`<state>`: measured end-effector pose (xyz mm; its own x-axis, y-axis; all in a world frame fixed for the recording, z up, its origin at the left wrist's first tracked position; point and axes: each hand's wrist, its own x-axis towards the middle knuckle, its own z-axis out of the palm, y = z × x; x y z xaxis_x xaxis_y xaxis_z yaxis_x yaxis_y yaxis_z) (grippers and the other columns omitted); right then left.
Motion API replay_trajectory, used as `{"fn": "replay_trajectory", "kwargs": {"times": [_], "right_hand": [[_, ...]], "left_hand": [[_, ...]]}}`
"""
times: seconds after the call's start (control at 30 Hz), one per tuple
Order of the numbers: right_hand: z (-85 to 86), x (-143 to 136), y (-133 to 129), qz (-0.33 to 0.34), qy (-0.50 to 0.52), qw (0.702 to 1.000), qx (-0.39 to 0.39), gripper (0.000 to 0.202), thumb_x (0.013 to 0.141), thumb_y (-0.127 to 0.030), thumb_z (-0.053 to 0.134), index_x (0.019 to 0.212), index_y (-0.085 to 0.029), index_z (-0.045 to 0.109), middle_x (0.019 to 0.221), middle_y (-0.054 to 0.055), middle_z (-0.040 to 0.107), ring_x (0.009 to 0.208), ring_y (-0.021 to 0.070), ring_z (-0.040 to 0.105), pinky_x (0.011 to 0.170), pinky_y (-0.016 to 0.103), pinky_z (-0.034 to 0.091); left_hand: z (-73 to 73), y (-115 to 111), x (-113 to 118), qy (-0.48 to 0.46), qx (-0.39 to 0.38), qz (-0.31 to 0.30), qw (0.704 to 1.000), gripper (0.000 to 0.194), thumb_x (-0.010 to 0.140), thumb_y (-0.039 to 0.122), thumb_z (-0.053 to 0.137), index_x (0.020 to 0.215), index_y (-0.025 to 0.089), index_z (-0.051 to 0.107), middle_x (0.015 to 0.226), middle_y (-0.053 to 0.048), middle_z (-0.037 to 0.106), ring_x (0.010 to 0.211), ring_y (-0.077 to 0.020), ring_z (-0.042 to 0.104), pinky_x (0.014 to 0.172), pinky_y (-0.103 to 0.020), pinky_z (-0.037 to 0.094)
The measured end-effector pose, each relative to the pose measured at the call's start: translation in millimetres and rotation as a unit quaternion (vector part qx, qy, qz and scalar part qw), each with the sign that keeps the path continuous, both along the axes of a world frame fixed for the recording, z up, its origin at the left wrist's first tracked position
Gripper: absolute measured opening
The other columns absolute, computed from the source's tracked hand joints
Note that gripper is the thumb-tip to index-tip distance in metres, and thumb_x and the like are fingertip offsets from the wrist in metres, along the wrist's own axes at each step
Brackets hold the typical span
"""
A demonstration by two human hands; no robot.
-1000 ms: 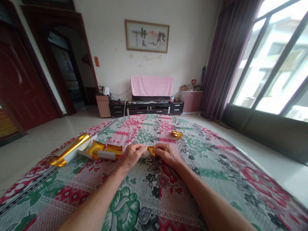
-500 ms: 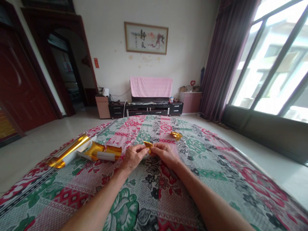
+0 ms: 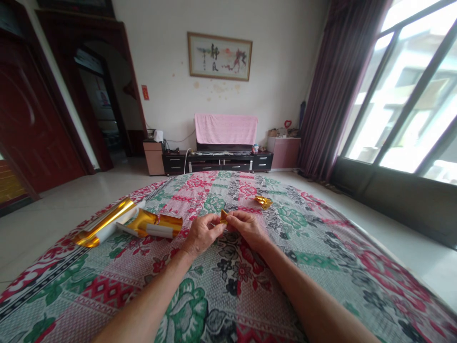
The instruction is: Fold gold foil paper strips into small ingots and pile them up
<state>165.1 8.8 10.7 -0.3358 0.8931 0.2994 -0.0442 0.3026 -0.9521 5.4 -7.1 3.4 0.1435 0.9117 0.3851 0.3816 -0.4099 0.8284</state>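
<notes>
Between my two hands is a small folded piece of gold foil paper [image 3: 223,216], mostly covered by fingers, with a pointed tip showing above them. My left hand [image 3: 204,234] pinches it from the left with thumb and forefinger. From the right, my right hand [image 3: 246,229] pinches the same piece, the fingertips of both hands almost meeting. Beyond the right hand, a folded gold foil shape [image 3: 263,202] lies on the cloth. To the left lie curled sheets of gold foil paper [image 3: 162,226] with pale backs, beside a longer gold roll [image 3: 107,221].
A patterned floral cloth [image 3: 185,309] in red, green and grey covers the table. Past its far edge stands a low black cabinet [image 3: 210,164] bearing a screen draped with a pink towel [image 3: 226,128]. A window and purple curtain [image 3: 332,95] are at right.
The foil piece has turned between my fingers; its flat upper edge now appears as a narrow point. Both hands stay close together, and the view has shifted slightly.
</notes>
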Motion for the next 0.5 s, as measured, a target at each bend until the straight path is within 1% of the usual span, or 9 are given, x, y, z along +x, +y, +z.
{"fn": "replay_trajectory", "kwargs": {"times": [0.03, 0.1, 0.17, 0.2, 0.27, 0.3, 0.37, 0.5], "right_hand": [[-0.2, -0.1, 0.6, 0.004, -0.001, 1.0, 0.001, 0.03, 0.072, -0.046, 0.057, 0.072, -0.017, 0.062, 0.058, -0.003, 0.049, 0.053, 0.0076, 0.039, 0.052, 0.021, 0.031], [-0.4, -0.6, 1.3, 0.013, -0.004, 1.0, 0.008, 0.03, 0.072, -0.046, 0.057, 0.071, -0.017, 0.062, 0.058, -0.004, 0.049, 0.052, 0.0073, 0.039, 0.052, 0.021, 0.031], [-0.5, -1.1, 1.7, 0.023, -0.004, 1.0, 0.01, 0.029, 0.072, -0.046, 0.057, 0.069, -0.017, 0.061, 0.059, -0.004, 0.049, 0.053, 0.0072, 0.039, 0.052, 0.021, 0.031], [-0.7, -1.3, 1.8, 0.029, -0.003, 1.0, 0.008, 0.029, 0.072, -0.045, 0.057, 0.069, -0.017, 0.061, 0.059, -0.004, 0.049, 0.053, 0.0073, 0.039, 0.052, 0.021, 0.031], [-1.8, -1.4, 2.0, 0.033, -0.001, 0.999, 0.004, 0.027, 0.071, -0.044, 0.059, 0.072, -0.017, 0.062, 0.06, -0.004, 0.05, 0.054, 0.0075, 0.041, 0.054, 0.021, 0.032], [-2.8, -1.4, 2.2, 0.03, 0.0, 1.0, 0.002, 0.026, 0.071, -0.043, 0.06, 0.074, -0.017, 0.062, 0.06, -0.004, 0.051, 0.055, 0.0076, 0.041, 0.054, 0.021, 0.033], [-5.2, -1.9, 2.9, 0.018, 0.002, 1.0, 0.0, 0.026, 0.07, -0.043, 0.06, 0.077, -0.018, 0.063, 0.06, -0.004, 0.053, 0.055, 0.0078, 0.043, 0.055, 0.021, 0.035], [-8.7, -5.5, 4.4, -0.004, 0.009, 1.0, -0.009, 0.026, 0.069, -0.043, 0.061, 0.076, -0.019, 0.062, 0.061, -0.003, 0.056, 0.055, 0.0089, 0.048, 0.056, 0.022, 0.039]], "left_hand": [[-0.5, 0.5, 0.5, 0.005, 0.004, 0.008, 1.0, 0.02, 0.073, 0.033, 0.054, 0.08, 0.016, 0.061, 0.068, -0.001, 0.066, 0.054, -0.0121, 0.06, 0.051, -0.021, 0.045], [-0.4, 0.8, 1.1, 0.034, 0.046, 0.047, 0.997, 0.014, 0.073, 0.029, 0.053, 0.078, 0.016, 0.059, 0.067, -0.001, 0.064, 0.055, -0.0121, 0.06, 0.053, -0.021, 0.046], [1.4, -0.2, 1.2, 0.083, 0.122, 0.089, 0.985, 0.008, 0.072, 0.023, 0.053, 0.075, 0.017, 0.058, 0.065, -0.001, 0.062, 0.058, -0.0123, 0.059, 0.057, -0.022, 0.046], [2.8, -1.2, 1.1, 0.108, 0.164, 0.1, 0.975, 0.006, 0.072, 0.02, 0.052, 0.074, 0.017, 0.057, 0.066, -0.001, 0.06, 0.06, -0.0125, 0.058, 0.059, -0.023, 0.045], [5.8, -3.4, 0.8, 0.146, 0.23, 0.102, 0.957, 0.005, 0.072, 0.017, 0.051, 0.073, 0.017, 0.056, 0.067, -0.002, 0.057, 0.064, -0.0126, 0.055, 0.062, -0.024, 0.044], [7.0, -4.4, 0.6, 0.157, 0.251, 0.097, 0.95, 0.006, 0.073, 0.015, 0.05, 0.073, 0.017, 0.056, 0.068, -0.002, 0.056, 0.065, -0.0127, 0.054, 0.063, -0.024, 0.044], [8.1, -5.8, 0.5, 0.168, 0.274, 0.087, 0.943, 0.007, 0.074, 0.014, 0.049, 0.074, 0.017, 0.055, 0.071, -0.003, 0.055, 0.067, -0.0127, 0.053, 0.064, -0.024, 0.044], [5.3, -4.7, 0.2, 0.186, 0.295, 0.086, 0.933, 0.009, 0.076, 0.012, 0.047, 0.075, 0.017, 0.054, 0.071, -0.002, 0.053, 0.069, -0.0128, 0.052, 0.065, -0.024, 0.043]]}}
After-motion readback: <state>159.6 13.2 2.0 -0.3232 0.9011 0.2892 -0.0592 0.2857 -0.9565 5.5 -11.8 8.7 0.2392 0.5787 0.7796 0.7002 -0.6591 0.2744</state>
